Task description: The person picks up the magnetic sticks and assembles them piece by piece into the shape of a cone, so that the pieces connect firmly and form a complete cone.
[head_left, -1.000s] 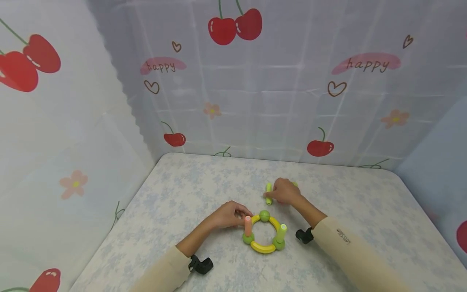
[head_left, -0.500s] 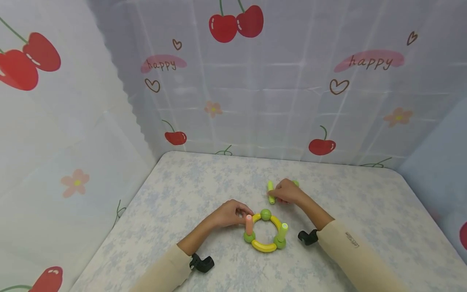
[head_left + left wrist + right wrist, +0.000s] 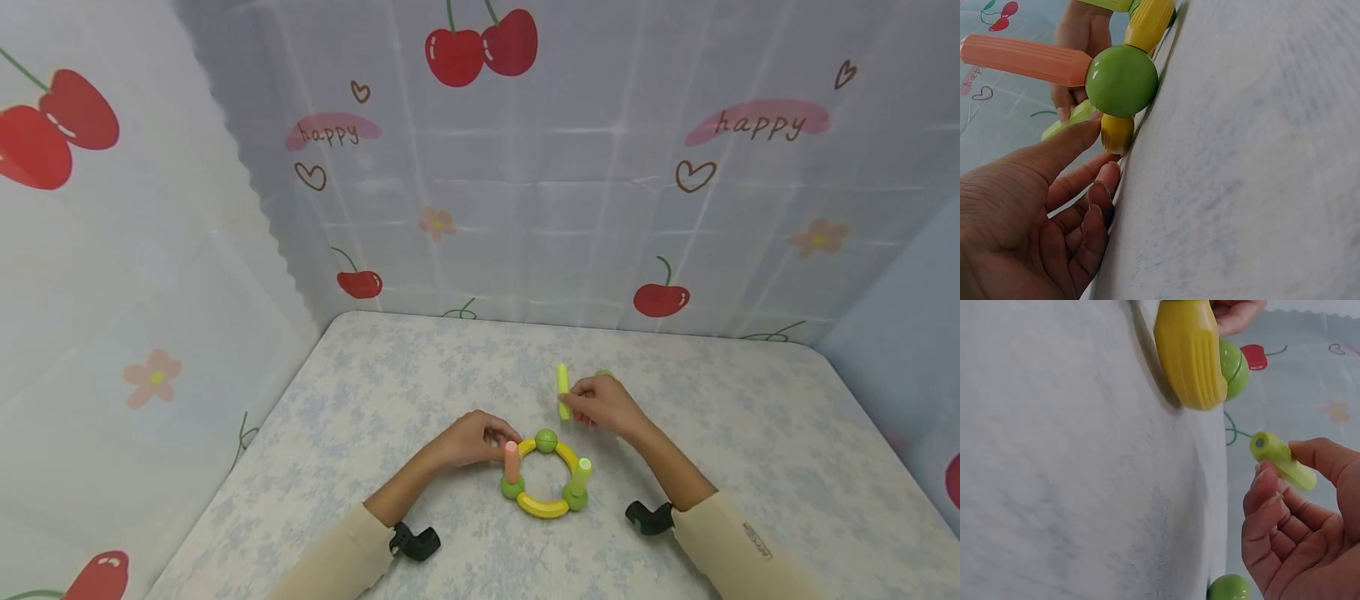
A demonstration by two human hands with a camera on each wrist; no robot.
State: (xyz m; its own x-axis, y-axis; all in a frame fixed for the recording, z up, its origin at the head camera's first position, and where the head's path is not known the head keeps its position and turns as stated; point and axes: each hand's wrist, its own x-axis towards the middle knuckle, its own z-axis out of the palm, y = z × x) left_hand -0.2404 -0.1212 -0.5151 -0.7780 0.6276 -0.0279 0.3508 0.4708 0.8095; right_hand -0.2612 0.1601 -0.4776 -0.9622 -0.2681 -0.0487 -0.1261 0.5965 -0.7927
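Observation:
A ring of curved yellow sticks (image 3: pixel 543 509) joined by green balls (image 3: pixel 546 441) lies on the table. An orange stick (image 3: pixel 512 461) rises from its left ball, a light green stick (image 3: pixel 582 475) from its right ball. My left hand (image 3: pixel 468 439) pinches the ring's back-left yellow stick (image 3: pixel 1116 134) between thumb and fingers, beside the left ball (image 3: pixel 1122 81). Beyond the ring, my right hand (image 3: pixel 606 406) holds another light green stick (image 3: pixel 1282 459) between thumb and fingertips. A grey dot shows on that stick's end in the right wrist view.
A loose green ball (image 3: pixel 1229 589) sits on the table behind my right hand, mostly hidden in the head view. The pale floral tabletop (image 3: pixel 420 358) ends at a cherry-print curtain (image 3: pixel 510 192). Each wrist wears a black camera (image 3: pixel 415 543).
My right hand has taken the light green stick in a pinch and shifted it slightly to the right, lifting it. My left hand and the ring have stayed in place.

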